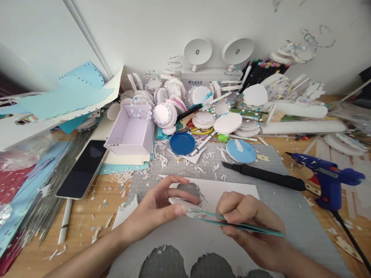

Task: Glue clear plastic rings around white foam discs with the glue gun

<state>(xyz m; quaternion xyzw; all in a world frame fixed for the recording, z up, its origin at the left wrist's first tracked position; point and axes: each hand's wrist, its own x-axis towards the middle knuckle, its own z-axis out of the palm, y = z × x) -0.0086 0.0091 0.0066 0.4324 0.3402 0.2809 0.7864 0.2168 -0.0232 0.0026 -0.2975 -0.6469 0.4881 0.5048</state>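
My left hand pinches a white foam disc between thumb and fingers, tilted edge-on above the work sheet. In my right hand is a folded teal sheet, seen from its thin edge. Its two layers meet the disc's ragged right rim; whether they grip the rim, I cannot tell. Below both hands lies a white foam sheet with round holes cut through it, showing the grey cutting mat underneath.
A black utility knife lies beyond my right hand, and a blue glue gun with its cord sits at the right. Further back are a blue lid, a blue-topped disc, a pale lilac box, piled white discs and a phone. Foam scraps litter the mat.
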